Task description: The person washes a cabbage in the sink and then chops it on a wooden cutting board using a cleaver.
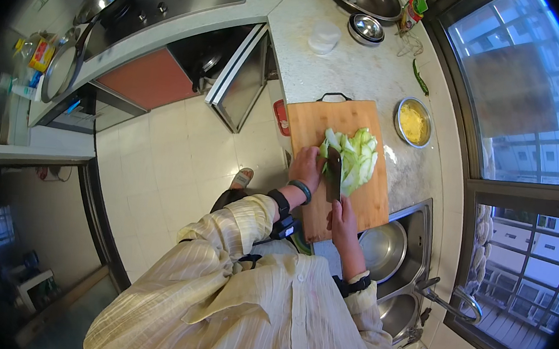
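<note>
A wooden cutting board lies on the counter before me, its black handle at the far edge. Pale green vegetable slices are heaped on it. My right hand grips the handle of a dark-bladed kitchen knife, whose blade stands at the left side of the heap. Just left of the blade, my left hand rests with bent fingers on a piece of the green vegetable, partly hidden by the hand. A metal bowl of yellow shreds sits to the right of the board.
At the right is a sink holding a large metal basin, with a faucet beside it. Farther back are a green chili, plastic containers, nested metal bowls and a wok. A cabinet door hangs open on the left.
</note>
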A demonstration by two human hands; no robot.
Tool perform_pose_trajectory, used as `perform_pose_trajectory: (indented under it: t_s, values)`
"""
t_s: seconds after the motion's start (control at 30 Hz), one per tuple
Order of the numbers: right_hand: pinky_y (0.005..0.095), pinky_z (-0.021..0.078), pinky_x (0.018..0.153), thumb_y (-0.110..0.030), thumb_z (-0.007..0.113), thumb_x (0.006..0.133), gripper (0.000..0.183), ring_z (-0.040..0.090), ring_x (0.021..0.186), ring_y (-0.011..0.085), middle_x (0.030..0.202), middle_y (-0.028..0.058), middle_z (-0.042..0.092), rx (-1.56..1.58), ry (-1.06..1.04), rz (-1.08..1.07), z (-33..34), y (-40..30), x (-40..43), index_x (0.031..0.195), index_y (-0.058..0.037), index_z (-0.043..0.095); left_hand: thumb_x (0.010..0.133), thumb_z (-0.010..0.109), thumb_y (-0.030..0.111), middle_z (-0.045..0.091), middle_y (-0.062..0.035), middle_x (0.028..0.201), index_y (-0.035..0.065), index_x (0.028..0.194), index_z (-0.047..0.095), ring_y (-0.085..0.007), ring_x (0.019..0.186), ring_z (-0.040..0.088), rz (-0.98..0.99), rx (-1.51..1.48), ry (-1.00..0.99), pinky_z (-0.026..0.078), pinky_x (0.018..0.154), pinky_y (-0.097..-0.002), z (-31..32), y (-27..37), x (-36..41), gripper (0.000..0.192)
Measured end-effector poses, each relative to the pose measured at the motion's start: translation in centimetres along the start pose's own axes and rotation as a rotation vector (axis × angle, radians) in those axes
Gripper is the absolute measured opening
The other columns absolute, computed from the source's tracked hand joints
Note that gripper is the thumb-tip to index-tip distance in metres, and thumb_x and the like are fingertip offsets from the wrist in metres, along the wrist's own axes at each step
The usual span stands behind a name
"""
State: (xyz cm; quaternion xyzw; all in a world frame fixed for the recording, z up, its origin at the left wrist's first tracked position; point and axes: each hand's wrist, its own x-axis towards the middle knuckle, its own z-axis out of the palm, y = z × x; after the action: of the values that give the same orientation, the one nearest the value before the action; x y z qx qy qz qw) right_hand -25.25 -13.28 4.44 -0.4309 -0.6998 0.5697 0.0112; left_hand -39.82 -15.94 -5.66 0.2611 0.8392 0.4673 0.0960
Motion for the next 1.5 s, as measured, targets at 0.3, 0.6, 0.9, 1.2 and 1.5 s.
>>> perform_pose_trajectory:
  t_s: [0.3, 0.6, 0.9, 1.2, 1.5]
  values:
    - [0.0244, 0.0383, 0.045, -0.028, 0.039, 0.095, 0.030, 0.045, 0.048, 0.0095, 0.061, 0.0031, 0.047, -0.030, -0.018, 0.016, -0.2, -0.8, 0.8, 0.111, -0.0037, 0.046, 0.081, 0.058, 0.018, 0.052, -0.0129, 0.092, 0.0082, 0.095, 0.049, -0.0327, 0.090, 0.051, 0.033, 0.017, 0.004, 0.043, 0.075, -0.0411, -0.2, -0.1, 0.0, 0.020]
    - [0.0269, 0.0408, 0.045, -0.031, 0.041, 0.094, 0.030, 0.049, 0.049, 0.0135, 0.061, 0.0058, 0.049, -0.021, 0.014, 0.006, 1.1, -0.9, 6.7, 0.103, -0.0037, 0.048, 0.081, 0.058, 0.018, 0.052, -0.0131, 0.094, 0.0075, 0.097, 0.049, -0.0324, 0.092, 0.050, 0.013, 0.014, -0.044, 0.042, 0.077, -0.0407, -0.1, 0.3, 0.1, 0.021]
    - [0.0245, 0.0381, 0.044, -0.028, 0.039, 0.095, 0.026, 0.044, 0.047, 0.0106, 0.063, 0.0029, 0.047, 0.027, -0.039, 0.052, -0.4, 0.2, 0.8, 0.101, -0.0040, 0.047, 0.083, 0.056, 0.018, 0.050, -0.0135, 0.093, 0.0086, 0.097, 0.048, -0.0334, 0.090, 0.050, 0.009, 0.022, -0.009, 0.042, 0.076, -0.0413, 0.1, -0.1, -0.2, 0.018]
    - [0.0232, 0.0366, 0.043, -0.025, 0.039, 0.095, 0.026, 0.043, 0.046, 0.0083, 0.062, 0.0017, 0.046, -0.011, -0.037, 0.017, -0.6, 0.1, -0.1, 0.108, -0.0029, 0.047, 0.082, 0.056, 0.017, 0.050, -0.0137, 0.091, 0.0089, 0.095, 0.048, -0.0337, 0.088, 0.050, 0.028, 0.004, 0.014, 0.041, 0.075, -0.0415, -0.1, -0.1, 0.0, 0.017]
    - [0.0256, 0.0392, 0.044, -0.026, 0.041, 0.094, 0.025, 0.046, 0.047, 0.0108, 0.062, 0.0036, 0.047, 0.007, -0.025, 0.040, -0.3, 0.2, -0.3, 0.106, -0.0042, 0.047, 0.083, 0.054, 0.012, 0.050, -0.0164, 0.091, 0.0056, 0.094, 0.048, -0.0347, 0.089, 0.049, 0.001, -0.014, -0.025, 0.041, 0.076, -0.0400, -0.5, 0.4, 0.0, 0.014]
